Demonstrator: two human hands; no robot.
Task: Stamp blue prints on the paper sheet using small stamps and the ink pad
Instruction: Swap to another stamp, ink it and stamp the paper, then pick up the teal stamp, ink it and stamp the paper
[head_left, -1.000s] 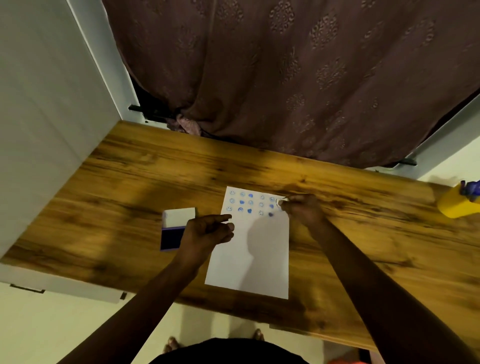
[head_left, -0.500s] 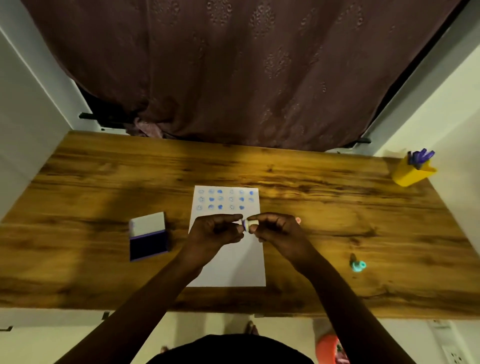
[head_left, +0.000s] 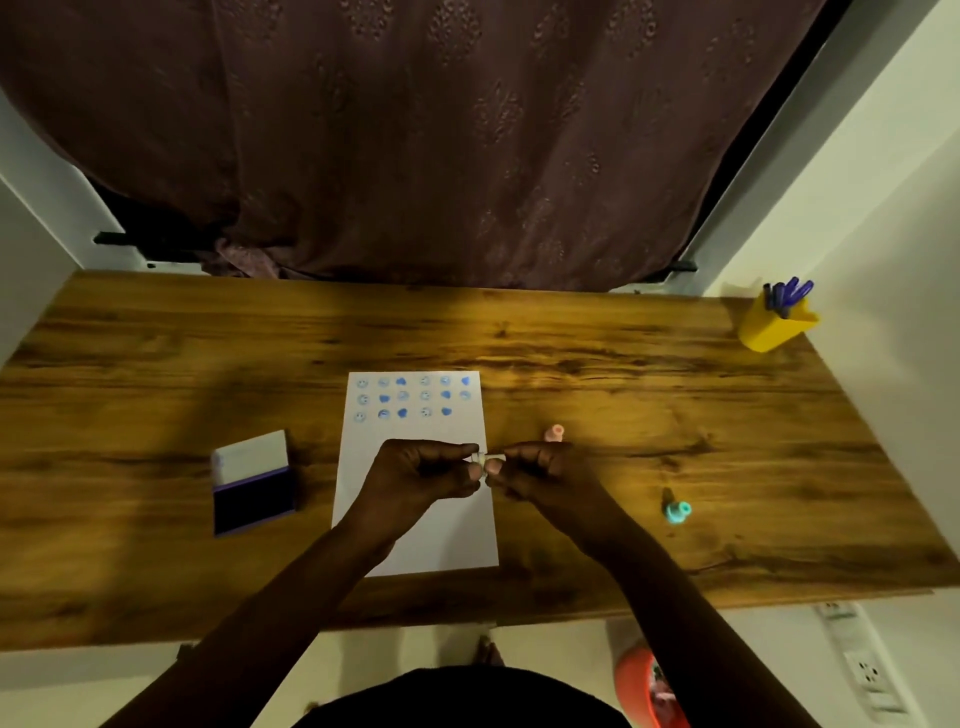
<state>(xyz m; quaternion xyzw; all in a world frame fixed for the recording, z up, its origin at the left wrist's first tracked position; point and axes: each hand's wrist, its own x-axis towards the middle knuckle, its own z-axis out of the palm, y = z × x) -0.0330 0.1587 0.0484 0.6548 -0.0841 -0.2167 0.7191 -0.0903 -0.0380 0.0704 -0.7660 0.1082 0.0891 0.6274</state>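
Note:
A white paper sheet (head_left: 421, 525) lies in the middle of the wooden table (head_left: 623, 374), with three rows of blue prints across its top. My left hand (head_left: 421, 475) and my right hand (head_left: 540, 473) meet above the sheet's right edge, both pinching a small white stamp (head_left: 487, 459) between their fingertips. The ink pad (head_left: 253, 483) lies open to the left of the sheet, its white lid folded back and the dark blue pad facing up. A pink stamp (head_left: 554, 432) stands just beyond my right hand. A teal stamp (head_left: 676, 510) lies farther right.
A yellow cup (head_left: 774, 326) with purple pens stands at the table's far right corner. A dark patterned curtain (head_left: 441, 135) hangs behind the table. White walls close in on both sides. An orange object (head_left: 641, 680) sits on the floor at the lower right.
My right hand has come back from the sheet's top with the stamp, and my left hand has joined it on the stamp. The view has swung right.

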